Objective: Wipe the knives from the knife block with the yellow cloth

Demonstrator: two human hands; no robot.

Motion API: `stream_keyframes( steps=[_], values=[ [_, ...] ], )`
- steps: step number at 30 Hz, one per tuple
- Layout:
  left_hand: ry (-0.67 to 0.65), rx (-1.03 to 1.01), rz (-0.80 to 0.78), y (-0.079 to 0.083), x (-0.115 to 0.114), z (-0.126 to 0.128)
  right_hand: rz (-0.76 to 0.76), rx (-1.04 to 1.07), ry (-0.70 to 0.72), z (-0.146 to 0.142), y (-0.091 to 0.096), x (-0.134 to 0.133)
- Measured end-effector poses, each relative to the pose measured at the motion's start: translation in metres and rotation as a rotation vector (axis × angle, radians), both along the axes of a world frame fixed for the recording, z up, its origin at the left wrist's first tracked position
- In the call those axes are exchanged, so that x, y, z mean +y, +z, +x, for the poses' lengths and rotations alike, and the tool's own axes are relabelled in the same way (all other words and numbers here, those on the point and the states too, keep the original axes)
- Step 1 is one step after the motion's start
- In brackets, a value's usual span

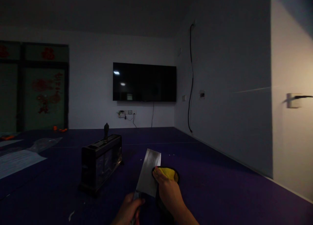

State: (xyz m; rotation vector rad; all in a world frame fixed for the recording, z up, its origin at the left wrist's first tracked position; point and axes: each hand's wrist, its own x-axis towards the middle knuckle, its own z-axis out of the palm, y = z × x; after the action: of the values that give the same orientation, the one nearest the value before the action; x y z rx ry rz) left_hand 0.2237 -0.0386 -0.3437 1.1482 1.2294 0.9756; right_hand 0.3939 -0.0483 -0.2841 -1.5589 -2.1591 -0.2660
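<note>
My left hand point(128, 209) is closed round the handle of a cleaver point(149, 172), whose broad steel blade points up and away. My right hand point(168, 192) presses a yellow cloth with a dark edge point(170, 173) against the blade's right side, fingers curled on it. Just to the left on the purple floor stands a dark knife block point(101, 161) with one black-handled knife point(106, 131) sticking up from its top.
Purple mat floor point(207, 172) spreads around. White sheets and clear plastic point(22, 156) lie at the left. A wall-mounted TV point(144, 82) hangs on the far wall, with sockets and cables below. A white wall point(227, 97) runs along the right.
</note>
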Motion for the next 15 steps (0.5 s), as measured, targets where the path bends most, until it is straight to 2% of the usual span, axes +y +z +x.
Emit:
stream_keyframes(
  steps=[8, 15],
  values=[
    [0.037, -0.104, 0.054, 0.005, -0.010, 0.002, -0.035, 0.036, 0.150, -0.009, -0.001, -0.006],
    [0.073, -0.170, 0.000, 0.005, -0.002, -0.001, -0.016, 0.048, 0.251, -0.018, -0.005, -0.014]
  ],
)
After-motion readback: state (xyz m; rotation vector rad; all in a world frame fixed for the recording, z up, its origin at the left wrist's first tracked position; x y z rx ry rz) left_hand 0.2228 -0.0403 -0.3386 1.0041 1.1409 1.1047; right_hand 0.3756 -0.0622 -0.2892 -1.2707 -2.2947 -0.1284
